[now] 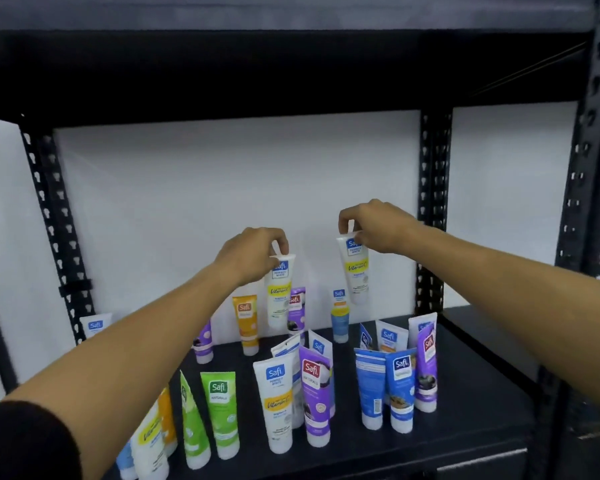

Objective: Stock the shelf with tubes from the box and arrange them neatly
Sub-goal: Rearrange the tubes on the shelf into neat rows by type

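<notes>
My left hand (253,256) pinches the crimped top of a white Vitamin C tube (278,296), which hangs cap down above the back of the black shelf (465,382). My right hand (374,226) pinches the top of a second white Vitamin C tube (355,271), held a little higher and to the right. Below them several tubes stand on their caps: an orange one (247,323), green ones (222,414), a white one (277,407), purple ones (315,400) and blue ones (400,393). The box is out of view.
Black perforated uprights (433,209) frame the shelf, and a dark upper shelf (291,71) hangs overhead. A white wall lies behind. One tube (96,325) stands at the far left behind my forearm. Bare shelf shows at the right front.
</notes>
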A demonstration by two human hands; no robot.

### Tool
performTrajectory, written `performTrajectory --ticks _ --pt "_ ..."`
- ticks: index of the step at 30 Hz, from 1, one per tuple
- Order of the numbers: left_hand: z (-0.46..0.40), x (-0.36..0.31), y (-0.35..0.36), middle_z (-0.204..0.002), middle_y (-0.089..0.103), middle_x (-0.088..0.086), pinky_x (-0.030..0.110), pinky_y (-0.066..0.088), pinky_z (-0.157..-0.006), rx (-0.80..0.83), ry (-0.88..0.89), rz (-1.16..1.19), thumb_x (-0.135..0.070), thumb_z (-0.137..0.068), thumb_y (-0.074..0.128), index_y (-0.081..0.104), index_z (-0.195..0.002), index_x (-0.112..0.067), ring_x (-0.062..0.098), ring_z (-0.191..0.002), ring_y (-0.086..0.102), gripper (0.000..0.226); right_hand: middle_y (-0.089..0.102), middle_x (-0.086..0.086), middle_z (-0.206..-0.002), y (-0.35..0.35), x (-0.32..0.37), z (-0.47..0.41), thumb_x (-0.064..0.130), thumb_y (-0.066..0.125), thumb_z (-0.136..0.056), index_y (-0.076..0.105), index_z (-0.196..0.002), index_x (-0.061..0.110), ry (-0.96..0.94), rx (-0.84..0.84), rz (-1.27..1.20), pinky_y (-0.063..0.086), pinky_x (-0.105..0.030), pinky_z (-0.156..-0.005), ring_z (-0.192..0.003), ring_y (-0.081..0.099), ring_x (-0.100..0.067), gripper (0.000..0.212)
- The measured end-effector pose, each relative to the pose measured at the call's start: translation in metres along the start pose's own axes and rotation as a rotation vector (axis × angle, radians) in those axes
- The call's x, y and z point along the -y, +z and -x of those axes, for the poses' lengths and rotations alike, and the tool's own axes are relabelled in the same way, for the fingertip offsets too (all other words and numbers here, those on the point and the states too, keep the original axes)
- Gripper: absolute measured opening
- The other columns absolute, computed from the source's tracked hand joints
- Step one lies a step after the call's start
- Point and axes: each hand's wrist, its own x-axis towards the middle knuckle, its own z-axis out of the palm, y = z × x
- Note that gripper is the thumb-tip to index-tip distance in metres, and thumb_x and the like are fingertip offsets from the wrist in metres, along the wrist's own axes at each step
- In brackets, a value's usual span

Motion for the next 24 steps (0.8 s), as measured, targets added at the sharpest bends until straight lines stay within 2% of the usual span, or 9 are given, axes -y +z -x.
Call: performTrajectory --ticks 4,7,13,17,21,24 --pt "-0.041 -0.031 0.023 -0.091 0.067 -0.004 0.033 0.052 -0.068 0.007 0.044 0.082 -0.014 -0.086 0.069 0.062 -0.094 -0.03 0.014 -0.078 0.061 0.019 0.067 0.002 -0.102 0.001 -0.049 0.002 0.004 0.058 -0.087 0.061 -0.098 0.033 0.073 -0.014 0.017 0.055 -0.036 -0.073 -0.09 0.062 -0.022 0.031" --pt "-0.069 -0.052 0.046 -0.089 0.067 -0.003 0.036 0.054 -0.071 0.034 0.075 0.134 -0.011 -0.085 0.07 0.062 -0.091 -0.029 0.015 -0.079 0.062 0.021 0.068 0.003 -0.1 0.01 -0.084 0.0 0.004 0.06 -0.086 0.059 -0.092 0.036 0.114 -0.007 0.028 0.058 -0.041 -0.077 -0.088 0.064 -0.021 0.032" --pt "-0.117 -0.086 0.107 -0.087 0.067 -0.001 0.033 0.052 -0.07 0.093 0.127 0.197 -0.009 -0.083 0.071 0.061 -0.088 -0.029 0.016 -0.077 0.062 0.022 0.065 0.0 -0.1 0.047 -0.145 -0.004 0.004 0.06 -0.088 0.058 -0.09 0.034 0.183 0.079 0.048 0.058 -0.044 -0.078 -0.087 0.065 -0.023 0.03" --pt "-0.144 -0.106 0.146 -0.083 0.065 -0.005 0.03 0.049 -0.068 0.119 0.145 0.206 -0.01 -0.082 0.07 0.061 -0.086 -0.03 0.017 -0.077 0.061 0.022 0.059 -0.001 -0.103 0.078 -0.179 -0.005 -0.001 0.059 -0.086 0.057 -0.085 0.032 0.239 0.078 0.043 0.056 -0.039 -0.075 -0.088 0.062 -0.024 0.033" --pt "-0.164 -0.121 0.178 -0.088 0.068 -0.006 0.034 0.052 -0.073 0.155 0.157 0.161 -0.013 -0.082 0.071 0.061 -0.088 -0.03 0.017 -0.081 0.063 0.021 0.058 0.001 -0.105 0.106 -0.203 -0.005 -0.003 0.057 -0.085 0.057 -0.085 0.031 0.274 0.072 0.013 0.053 -0.036 -0.075 -0.092 0.06 -0.023 0.034" --pt "-0.174 -0.13 0.198 -0.092 0.068 -0.007 0.033 0.051 -0.073 0.171 0.166 0.124 -0.015 -0.083 0.071 0.061 -0.091 -0.03 0.017 -0.085 0.063 0.02 0.058 0.003 -0.1 0.122 -0.216 -0.005 -0.002 0.059 -0.086 0.056 -0.082 0.03 0.298 0.073 0.002 0.048 -0.032 -0.07 -0.089 0.059 -0.021 0.033"
